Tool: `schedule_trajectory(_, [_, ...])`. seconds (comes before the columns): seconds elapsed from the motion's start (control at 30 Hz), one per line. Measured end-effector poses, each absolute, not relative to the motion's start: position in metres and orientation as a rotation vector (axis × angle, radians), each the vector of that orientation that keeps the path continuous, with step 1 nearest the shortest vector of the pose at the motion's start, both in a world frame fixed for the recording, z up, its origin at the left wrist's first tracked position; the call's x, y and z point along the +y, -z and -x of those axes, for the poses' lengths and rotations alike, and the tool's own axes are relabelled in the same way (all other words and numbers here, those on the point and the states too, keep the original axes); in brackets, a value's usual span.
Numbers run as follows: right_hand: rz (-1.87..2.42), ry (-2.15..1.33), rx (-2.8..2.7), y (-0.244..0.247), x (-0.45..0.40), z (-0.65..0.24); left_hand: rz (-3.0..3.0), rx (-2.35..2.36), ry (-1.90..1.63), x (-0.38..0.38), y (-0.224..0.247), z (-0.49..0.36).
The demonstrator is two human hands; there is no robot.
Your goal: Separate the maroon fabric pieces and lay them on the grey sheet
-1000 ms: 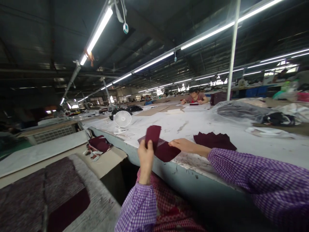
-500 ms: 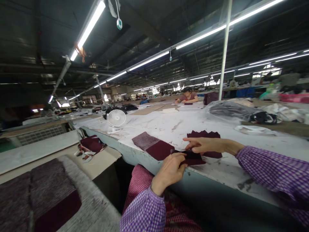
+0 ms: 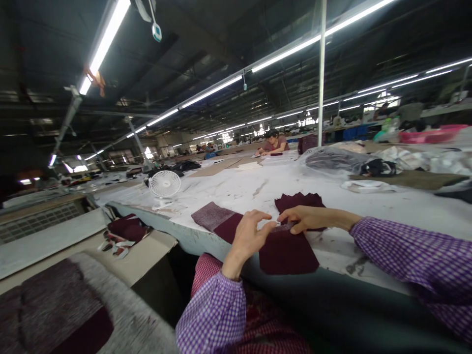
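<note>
A maroon cloth piece point(image 3: 288, 251) lies at the table's front edge and hangs over it. My right hand point(image 3: 304, 219) pinches its upper edge between thumb and fingers. Just left of that edge, my left hand point(image 3: 252, 233) is open, thumb and forefinger apart, over the right end of another piece, half grey and half maroon point(image 3: 216, 218). Behind my right hand lies a maroon stack with a zigzag edge point(image 3: 299, 200), partly covered by the hand.
On the white table point(image 3: 228, 187) stand a white fan point(image 3: 164, 184) and a clear plastic bag point(image 3: 332, 161). Across it a person point(image 3: 275, 142) leans over. Lower left, a cardboard box point(image 3: 155, 250) holds scraps; beside it lie grey-maroon pieces point(image 3: 55, 300).
The maroon piece between my hands has turned from a dark, bunched shape to lying flat over the edge. My left hand has lifted and opened. The view has shifted right.
</note>
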State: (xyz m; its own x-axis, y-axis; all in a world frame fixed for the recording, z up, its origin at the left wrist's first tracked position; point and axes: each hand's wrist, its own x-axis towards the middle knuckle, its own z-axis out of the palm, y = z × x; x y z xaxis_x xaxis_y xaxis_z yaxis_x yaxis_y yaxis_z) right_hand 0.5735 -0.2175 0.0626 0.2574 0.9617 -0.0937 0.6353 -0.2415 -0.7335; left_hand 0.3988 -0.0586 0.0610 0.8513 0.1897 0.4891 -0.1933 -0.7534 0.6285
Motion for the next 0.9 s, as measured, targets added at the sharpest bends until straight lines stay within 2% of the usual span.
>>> schedule_trajectory(0.17, [1.965,-0.711,-1.504,-0.058,-0.216,-0.576,-2.588,0.027,-0.46,-0.07,-0.038,-0.444])
schedule_trajectory(0.3, [1.948,-0.611,-1.529,-0.057,-0.219,-0.583,-2.636,0.057,-0.52,-0.074,-0.027,-0.459])
schedule_trajectory(0.5, [1.92,-0.639,-1.572,-0.062,-0.225,-0.585,-2.622,0.028,-0.512,-0.075,-0.025,-0.462])
schedule_trajectory(0.7, [2.089,-0.307,-1.52,-0.063,-0.233,-0.594,-2.733,-0.04,-0.511,-0.077,-0.027,-0.457])
schedule_trajectory(0.9, [2.163,0.128,-1.763,-0.06,-0.233,-0.592,-2.81,-0.124,-0.479,-0.082,-0.032,-0.459])
